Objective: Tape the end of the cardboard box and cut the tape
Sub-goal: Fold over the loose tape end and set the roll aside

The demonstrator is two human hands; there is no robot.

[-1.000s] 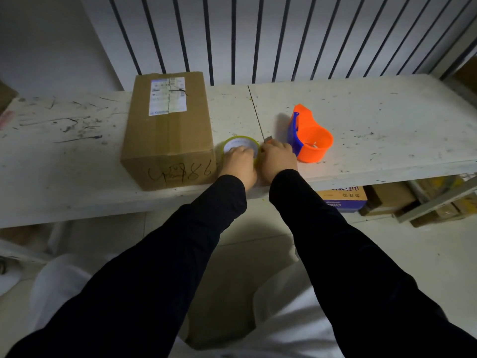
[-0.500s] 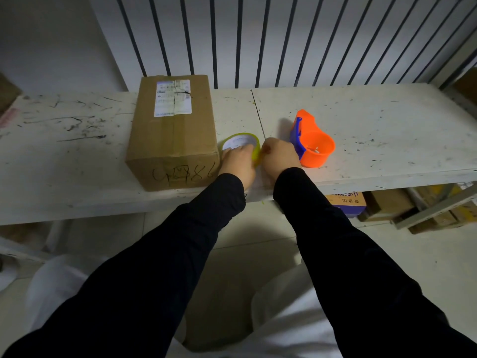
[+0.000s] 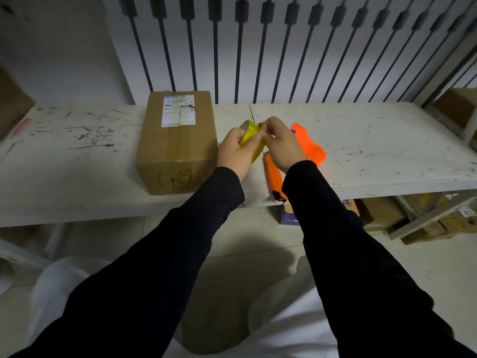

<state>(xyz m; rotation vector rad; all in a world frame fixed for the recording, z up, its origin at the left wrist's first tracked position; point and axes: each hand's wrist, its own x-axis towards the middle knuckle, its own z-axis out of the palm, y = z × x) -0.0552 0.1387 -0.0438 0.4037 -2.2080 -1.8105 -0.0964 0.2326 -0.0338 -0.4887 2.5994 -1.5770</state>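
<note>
So there's a scuffed white worktop point(image 3: 77, 161) with black scribble marks all over its left end. A bit left of the middle sits the cardboard box point(image 3: 178, 143), closed, reaching from near the back edge most of the way to the front edge. It's got a white shipping label point(image 3: 178, 110) on top toward the back and some black marker scrawl on the side facing the front edge.

Just right of the box, both hands are up off the worktop with the yellow tape roll point(image 3: 251, 140) between them. The left hand point(image 3: 236, 151) is wrapped around the roll, fingers curled over its outer face. The right hand point(image 3: 281, 143) is right against it, fingertips pinching at the top edge of the roll; can't tell whether any tape is actually peeled loose. The hands are basically touching each other. Black sleeves on both arms.

Behind the right hand, an orange tape dispenser point(image 3: 311, 148) sits around the middle of the worktop. An orange utility knife point(image 3: 273, 177) lies under the right wrist, running toward the front edge.

Under the worktop on the right, some cardboard boxes point(image 3: 382, 215) sit on the floor.
</note>
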